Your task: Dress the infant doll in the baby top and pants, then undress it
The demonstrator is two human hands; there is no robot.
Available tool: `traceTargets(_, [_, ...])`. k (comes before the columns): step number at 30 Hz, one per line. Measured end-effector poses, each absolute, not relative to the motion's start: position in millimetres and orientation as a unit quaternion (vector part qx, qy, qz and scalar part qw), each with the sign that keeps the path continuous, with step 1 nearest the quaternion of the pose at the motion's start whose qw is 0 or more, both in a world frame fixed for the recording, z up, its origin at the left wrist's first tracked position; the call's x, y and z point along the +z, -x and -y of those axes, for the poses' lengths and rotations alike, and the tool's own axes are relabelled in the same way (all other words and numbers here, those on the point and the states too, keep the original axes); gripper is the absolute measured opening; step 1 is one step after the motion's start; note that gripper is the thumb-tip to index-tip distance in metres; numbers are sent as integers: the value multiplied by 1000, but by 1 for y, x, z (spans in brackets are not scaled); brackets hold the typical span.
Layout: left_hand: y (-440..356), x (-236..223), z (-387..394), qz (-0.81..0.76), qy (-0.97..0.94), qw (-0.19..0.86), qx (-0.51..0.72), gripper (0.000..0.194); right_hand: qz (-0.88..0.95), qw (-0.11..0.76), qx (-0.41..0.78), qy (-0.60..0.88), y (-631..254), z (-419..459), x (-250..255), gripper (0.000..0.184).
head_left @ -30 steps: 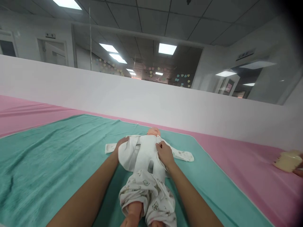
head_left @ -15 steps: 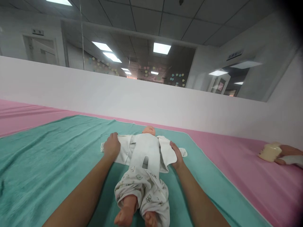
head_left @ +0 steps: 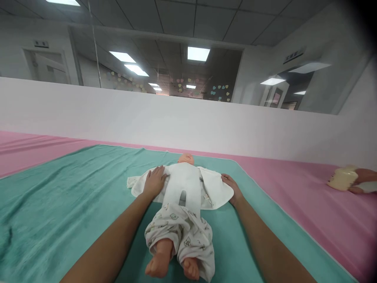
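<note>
A baby doll lies on its back on a green towel, head away from me and feet toward me. Its white baby shirt is spread apart at the front, with a left flap and a right flap to either side of the white torso. Patterned baby pants cover the legs, leaving the feet bare. My left hand rests flat on the left flap, fingers apart. At the right flap's outer edge, my right hand closes on the cloth; its thumb is hidden.
Pink sheeting lies beneath the towel. On it at the right is another doll in a cream diaper, partly cut off by the frame. A white wall with mirrors or windows above rises behind the surface.
The right flap has been spread farther outward by my right hand. My left hand has moved inward from the sleeve onto the left flap. The view has shifted slightly.
</note>
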State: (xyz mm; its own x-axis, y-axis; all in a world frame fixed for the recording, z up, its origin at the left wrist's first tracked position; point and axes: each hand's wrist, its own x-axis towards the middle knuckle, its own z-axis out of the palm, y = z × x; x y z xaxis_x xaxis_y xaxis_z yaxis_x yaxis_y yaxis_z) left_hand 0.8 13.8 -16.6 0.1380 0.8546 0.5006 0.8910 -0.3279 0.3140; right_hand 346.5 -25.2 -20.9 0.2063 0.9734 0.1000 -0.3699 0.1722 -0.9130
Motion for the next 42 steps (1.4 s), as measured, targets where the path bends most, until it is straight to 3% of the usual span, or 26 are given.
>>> traceTargets(6, [17, -15, -24, 640, 704, 17, -308, 44, 411, 623, 520, 416, -371, 28, -19, 34])
traceTargets(14, [27, -11, -32, 704, 665, -11, -250, 51, 448, 630, 275, 571, -375, 20, -22, 18])
traceTargets(19, [23, -9, -28, 702, 667, 9, -249, 49, 589, 549, 104, 585, -322, 38, -4, 17])
traceTargets(25, [22, -8, -23, 699, 666, 17, -260, 46, 771, 392, 183, 467, -252, 80, 12, 29])
traceTargets(31, [8, -4, -13, 624, 693, 65, -354, 32, 861, 284, 115, 406, -239, 104, 24, 41])
traceTargets(37, [-21, -5, 1, 493, 761, 0, -420, 29, 905, 270, 83, 317, -227, 113, 28, 35])
traceTargets(42, [-22, -8, 1, 504, 745, -79, -429, 29, 922, 253, 172, 236, -218, 115, 28, 30])
